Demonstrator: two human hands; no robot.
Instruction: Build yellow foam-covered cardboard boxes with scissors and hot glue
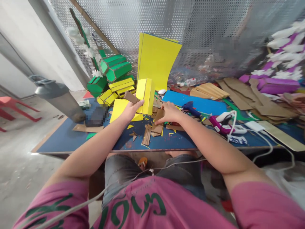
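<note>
My left hand [131, 111] is closed on a yellow folded cardboard piece [145, 95], which stands tilted above the table with crease lines along its length. A small brown cardboard strip [131, 97] sticks out beside that hand's fingers. To the right, my right hand [171, 112] pinches a small brown cardboard piece [159, 116] between thumb and fingers, a little apart from the yellow one. Flat under my left hand lies a yellow sheet [118, 109]. Brown cardboard scraps [147, 135] and yellow bits lie below both hands.
Yellow blocks [121, 86] and green blocks [118, 68] stand back left, near a tilted grey bottle [59, 98]. A tall yellow sheet [156, 60] leans on the mesh. Rightward are a blue glue gun [190, 107], a purple power strip [219, 124] with cables, and cardboard [243, 95].
</note>
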